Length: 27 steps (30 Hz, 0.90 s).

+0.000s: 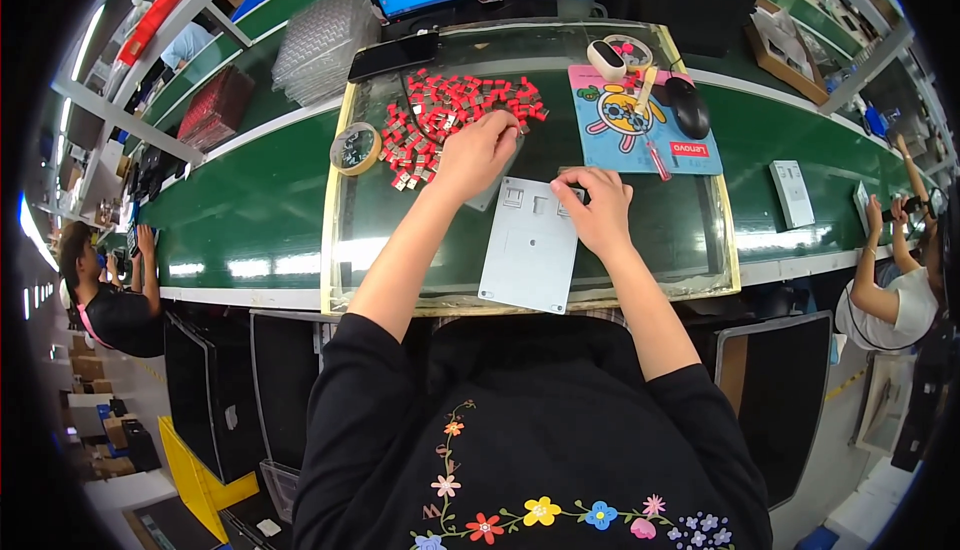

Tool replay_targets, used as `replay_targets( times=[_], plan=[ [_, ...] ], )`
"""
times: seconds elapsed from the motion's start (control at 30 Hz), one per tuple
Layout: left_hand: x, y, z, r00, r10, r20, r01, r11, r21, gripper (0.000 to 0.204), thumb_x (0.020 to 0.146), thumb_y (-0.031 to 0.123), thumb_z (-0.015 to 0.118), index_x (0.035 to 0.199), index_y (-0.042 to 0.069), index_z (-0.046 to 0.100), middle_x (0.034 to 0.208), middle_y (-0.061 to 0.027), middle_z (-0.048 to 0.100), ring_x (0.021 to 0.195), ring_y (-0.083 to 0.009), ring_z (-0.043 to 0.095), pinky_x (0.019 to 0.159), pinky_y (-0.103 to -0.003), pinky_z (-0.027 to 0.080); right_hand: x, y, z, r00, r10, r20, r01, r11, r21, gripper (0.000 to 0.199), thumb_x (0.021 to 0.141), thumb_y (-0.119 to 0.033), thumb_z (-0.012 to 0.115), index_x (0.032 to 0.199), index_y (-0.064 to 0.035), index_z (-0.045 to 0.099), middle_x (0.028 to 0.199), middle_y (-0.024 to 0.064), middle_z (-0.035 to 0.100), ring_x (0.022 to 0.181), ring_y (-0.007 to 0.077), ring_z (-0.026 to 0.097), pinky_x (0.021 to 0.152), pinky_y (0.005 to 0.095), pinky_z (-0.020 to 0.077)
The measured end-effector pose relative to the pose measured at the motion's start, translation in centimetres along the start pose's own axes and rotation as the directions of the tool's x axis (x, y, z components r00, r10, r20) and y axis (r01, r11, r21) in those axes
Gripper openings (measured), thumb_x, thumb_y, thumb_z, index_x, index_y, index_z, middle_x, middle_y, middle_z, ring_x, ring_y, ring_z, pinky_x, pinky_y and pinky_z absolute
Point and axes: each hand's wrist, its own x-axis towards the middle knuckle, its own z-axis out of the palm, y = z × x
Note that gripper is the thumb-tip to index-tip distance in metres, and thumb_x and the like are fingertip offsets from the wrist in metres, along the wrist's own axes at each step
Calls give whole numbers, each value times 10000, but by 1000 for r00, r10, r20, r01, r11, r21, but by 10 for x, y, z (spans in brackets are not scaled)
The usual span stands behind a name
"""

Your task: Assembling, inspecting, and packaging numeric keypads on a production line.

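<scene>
Now, R fingers (572, 186) on grey plate (531, 243) top edge

This is a factory assembly line. A long green counter (250, 200) runs past seated workers, with a heap of small red parts (440, 110). Metal shelving (110, 110) stands behind.

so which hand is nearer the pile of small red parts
Left. The left hand rests at the edge of the pile of small red parts; the right hand is apart, on the grey metal plate.

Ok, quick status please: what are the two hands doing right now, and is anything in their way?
Left hand in the pile of small red parts. Right hand pressing on the grey panel, top edge. Tape roll off to the left, not blocking.
</scene>
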Motion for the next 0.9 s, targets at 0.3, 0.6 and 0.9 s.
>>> replay_targets(
  times=[0.3,0.6,0.9],
  plan=[
    [-25,10,3,898,388,-207,-399,917,-17,113,844,83,518,932,79,589,856,-58,634,840,-240,518,754,-316,422,-1,7,6,997,-40,-68,42,999,35,194,823,-324,573,856,-146,644,951,-48,636,903,169,483,803,314,273],
    [-63,13,-4,981,171,-89,-187,958,-219,110,813,78,556,915,56,590,802,-53,636,862,-226,535,815,-326,410,0,1,2,998,-29,-54,31,999,34,179,822,-309,576,860,-146,640,961,-52,635,906,166,486,808,311,276],
    [-66,24,8,842,537,-46,-448,745,495,138,785,105,619,919,92,649,866,0,650,934,-200,601,920,-339,379,-1,5,5,996,-47,-77,49,998,26,154,816,-285,580,861,-149,636,967,-56,632,892,162,487,797,308,282]
  ],
)
